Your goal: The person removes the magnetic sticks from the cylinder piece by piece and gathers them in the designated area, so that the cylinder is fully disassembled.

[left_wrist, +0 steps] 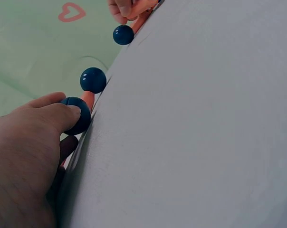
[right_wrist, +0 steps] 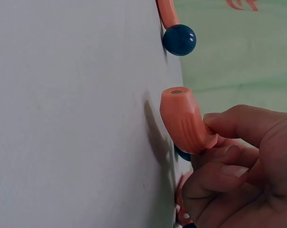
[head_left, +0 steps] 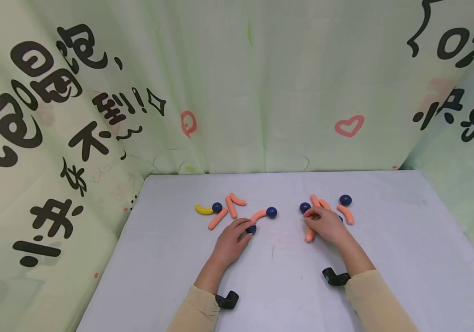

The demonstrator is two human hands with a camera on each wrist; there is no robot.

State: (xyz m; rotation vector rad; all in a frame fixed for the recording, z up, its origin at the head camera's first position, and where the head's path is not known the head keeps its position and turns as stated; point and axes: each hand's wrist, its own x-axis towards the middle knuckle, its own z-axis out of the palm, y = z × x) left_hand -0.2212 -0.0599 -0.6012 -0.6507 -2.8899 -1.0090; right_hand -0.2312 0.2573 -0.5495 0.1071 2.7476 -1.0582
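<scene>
On the left of the white table, my left hand (head_left: 231, 240) holds a dark blue ball (head_left: 251, 229) between thumb and fingers; the ball also shows in the left wrist view (left_wrist: 83, 122). Just beyond it lies a curved orange stick (head_left: 259, 215) with another blue ball (head_left: 272, 212) at its end. My right hand (head_left: 327, 225) pinches a short orange stick (head_left: 309, 235), tilted, its hollow end facing out in the right wrist view (right_wrist: 180, 118). Beneath and behind that hand are a blue ball (head_left: 305, 207) and orange sticks (head_left: 314, 200), partly hidden.
Far left lies a yellow curved stick (head_left: 203, 210) touching a blue ball (head_left: 217, 207), with several orange sticks (head_left: 231, 207) beside it. At the right are a curved orange stick (head_left: 346, 215) and a blue ball (head_left: 345, 199). Printed curtains (head_left: 295, 92) surround the table (head_left: 286, 286).
</scene>
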